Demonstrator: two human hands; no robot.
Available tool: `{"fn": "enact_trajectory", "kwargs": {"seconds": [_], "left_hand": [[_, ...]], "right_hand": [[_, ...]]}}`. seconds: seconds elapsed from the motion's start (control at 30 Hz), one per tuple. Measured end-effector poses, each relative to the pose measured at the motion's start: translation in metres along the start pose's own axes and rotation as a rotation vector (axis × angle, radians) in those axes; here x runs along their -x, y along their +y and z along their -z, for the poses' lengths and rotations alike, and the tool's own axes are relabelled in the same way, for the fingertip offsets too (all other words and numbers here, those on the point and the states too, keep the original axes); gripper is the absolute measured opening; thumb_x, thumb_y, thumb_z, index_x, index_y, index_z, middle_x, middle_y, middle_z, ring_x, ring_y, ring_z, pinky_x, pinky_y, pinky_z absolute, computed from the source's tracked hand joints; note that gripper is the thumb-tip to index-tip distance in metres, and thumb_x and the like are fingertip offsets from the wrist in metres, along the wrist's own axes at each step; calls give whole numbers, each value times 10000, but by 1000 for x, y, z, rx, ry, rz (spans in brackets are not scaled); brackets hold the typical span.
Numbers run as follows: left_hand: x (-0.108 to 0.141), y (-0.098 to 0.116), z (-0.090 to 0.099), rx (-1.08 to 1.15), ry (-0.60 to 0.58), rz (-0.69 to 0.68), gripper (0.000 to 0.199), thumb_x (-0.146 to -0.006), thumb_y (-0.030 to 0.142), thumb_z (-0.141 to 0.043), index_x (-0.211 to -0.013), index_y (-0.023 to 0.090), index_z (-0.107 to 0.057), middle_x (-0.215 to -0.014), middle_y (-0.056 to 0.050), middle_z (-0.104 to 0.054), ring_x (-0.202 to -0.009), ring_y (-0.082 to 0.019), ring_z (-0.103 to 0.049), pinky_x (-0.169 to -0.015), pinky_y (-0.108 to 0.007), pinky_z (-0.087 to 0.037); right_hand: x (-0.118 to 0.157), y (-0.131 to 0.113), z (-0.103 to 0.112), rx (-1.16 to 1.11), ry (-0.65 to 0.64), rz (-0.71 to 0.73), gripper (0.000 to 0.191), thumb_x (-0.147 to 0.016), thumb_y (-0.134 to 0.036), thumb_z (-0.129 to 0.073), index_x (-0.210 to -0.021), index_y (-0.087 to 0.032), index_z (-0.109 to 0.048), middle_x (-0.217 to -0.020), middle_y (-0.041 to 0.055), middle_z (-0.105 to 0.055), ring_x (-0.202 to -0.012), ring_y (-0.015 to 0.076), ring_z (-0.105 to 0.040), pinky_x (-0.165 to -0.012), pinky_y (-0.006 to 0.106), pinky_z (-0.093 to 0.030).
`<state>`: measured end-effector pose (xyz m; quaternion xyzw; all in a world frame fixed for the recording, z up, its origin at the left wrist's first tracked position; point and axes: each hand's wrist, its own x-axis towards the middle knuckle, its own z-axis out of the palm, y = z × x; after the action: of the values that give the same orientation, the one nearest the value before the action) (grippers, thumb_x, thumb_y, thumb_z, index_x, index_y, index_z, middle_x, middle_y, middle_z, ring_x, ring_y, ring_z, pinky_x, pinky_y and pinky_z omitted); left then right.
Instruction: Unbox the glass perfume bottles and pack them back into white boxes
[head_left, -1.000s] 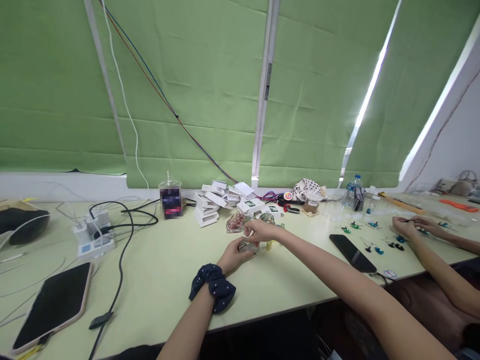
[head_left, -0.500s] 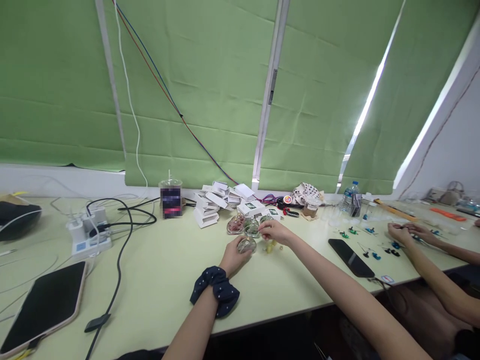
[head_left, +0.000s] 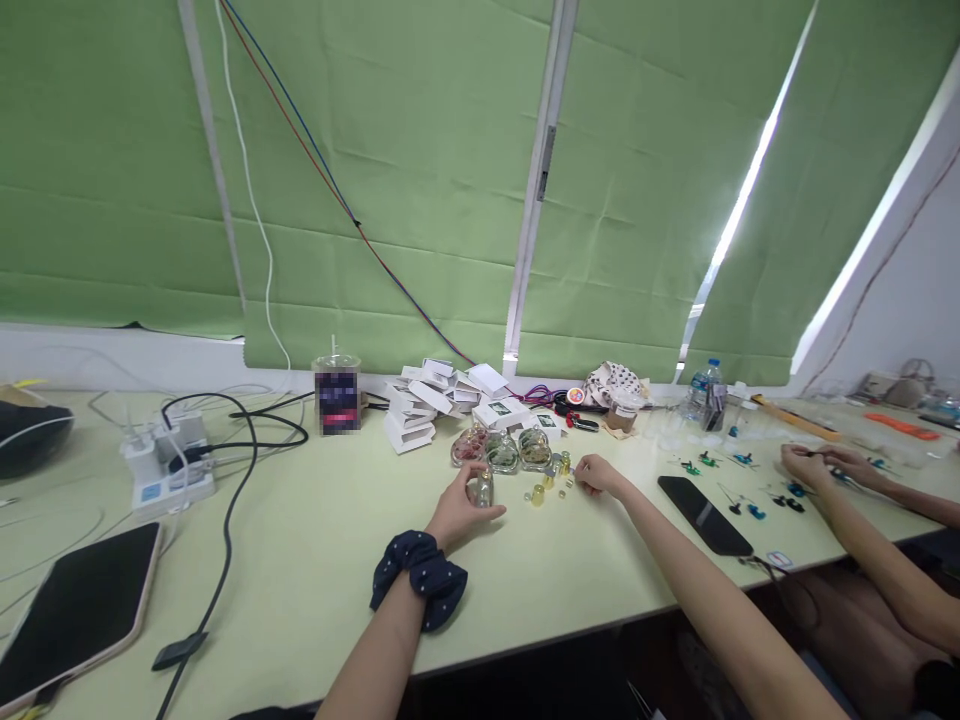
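A: Left end of desk (head_left: pixel 300 560)?
B: Pale-edged tablet (head_left: pixel 79 610), power strip (head_left: pixel 176 485), then lidded cup (head_left: pixel 337 400) with straw.
A: Next?
B: Pile of white boxes (head_left: pixel 427 400). In front of it, left hand (head_left: pixel 456 510): fingers curved partway open around a clear container (head_left: pixel 485 488), thumb extended along its near side.
A: Behind the container?
B: Three clear dishes (head_left: pixel 502 455) in a row, the leftmost with reddish contents. To their right, small yellow pieces (head_left: pixel 538 495).
A: Right hand (head_left: pixel 600 475)?
B: Just beside those pieces, fingers curled close together; cannot tell whether fully closed or holding anything.
A: Far right?
B: Black phone (head_left: pixel 705 515), blue and green parts (head_left: pixel 756 511), another person's hands (head_left: pixel 806 465).
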<state>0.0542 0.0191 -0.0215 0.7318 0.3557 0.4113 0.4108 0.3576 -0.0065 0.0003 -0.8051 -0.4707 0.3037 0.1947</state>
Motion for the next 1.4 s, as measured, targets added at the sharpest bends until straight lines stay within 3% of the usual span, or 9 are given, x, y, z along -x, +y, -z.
{"fn": "enact_trajectory", "kwargs": {"seconds": [0.1,0.2,0.33,0.57,0.8,0.97,1.17,1.4], "left_hand": [[-3,-3,2,73,-62,5,638,-504,290,-819,-1059,219,-512,-1113,-60,-584,-559,-61,-540,-563,-247,-475],[-5,-3,2,95,-94,4,658,-496,263,-817,-1093,213,-544,-984,-20,-590,-559,-59,-520,-559,-229,-460],[-6,-2,-1,65,-83,2,472,-542,275,-775,-980,169,-635,-817,17,-563,-507,-52,-392,-491,-208,-349],[-6,-1,-3,20,-68,1,297,-602,262,-693,-868,147,-628,-615,52,-506,-506,-83,-377,-490,-214,-302],[-7,-4,-4,-36,25,-10,261,-572,150,-609,-830,171,-576,-637,54,-499,-579,-110,-451,-564,-227,-370],[-8,-7,-2,-139,165,1,224,-570,111,-569,-776,192,-535,-614,56,-453,-583,-124,-437,-567,-233,-349],[-8,-12,9,-299,343,62,213,-579,52,-492,-717,213,-503,-637,16,-515,-651,-181,-499,-593,-259,-326],[-12,-21,45,-460,460,157,291,-587,42,-479,-803,223,-550,-784,-59,-634,-766,-264,-549,-627,-296,-319]], "right_hand": [[-3,3,-6,4,26,13,316,-904,-322,-546,-1174,-158,-538,-1167,82,-573,-981,201,-597,-825,406,-518],[-6,7,-9,13,61,39,307,-906,-322,-541,-1169,-162,-542,-1166,81,-575,-976,198,-598,-824,401,-518],[-9,11,-10,33,129,95,294,-909,-328,-536,-1151,-161,-550,-1141,74,-586,-943,185,-606,-802,386,-526],[-7,13,-23,60,377,317,67,-814,-179,-534,-800,-163,-598,-838,46,-630,-832,178,-582,-727,268,-438],[0,16,-41,52,545,429,200,-808,-205,-449,-956,-161,-576,-961,73,-596,-824,186,-569,-739,285,-427],[2,7,-41,41,633,454,295,-857,-316,-410,-1054,-151,-555,-1081,128,-573,-1039,264,-490,-835,363,-389],[-2,-30,-29,105,548,552,349,-828,-438,-500,-1113,-249,-572,-1119,59,-608,-1097,269,-443,-859,393,-325],[-6,-62,-23,209,374,602,232,-703,-332,-681,-908,-229,-648,-913,36,-676,-994,271,-518,-814,373,-297]]}}
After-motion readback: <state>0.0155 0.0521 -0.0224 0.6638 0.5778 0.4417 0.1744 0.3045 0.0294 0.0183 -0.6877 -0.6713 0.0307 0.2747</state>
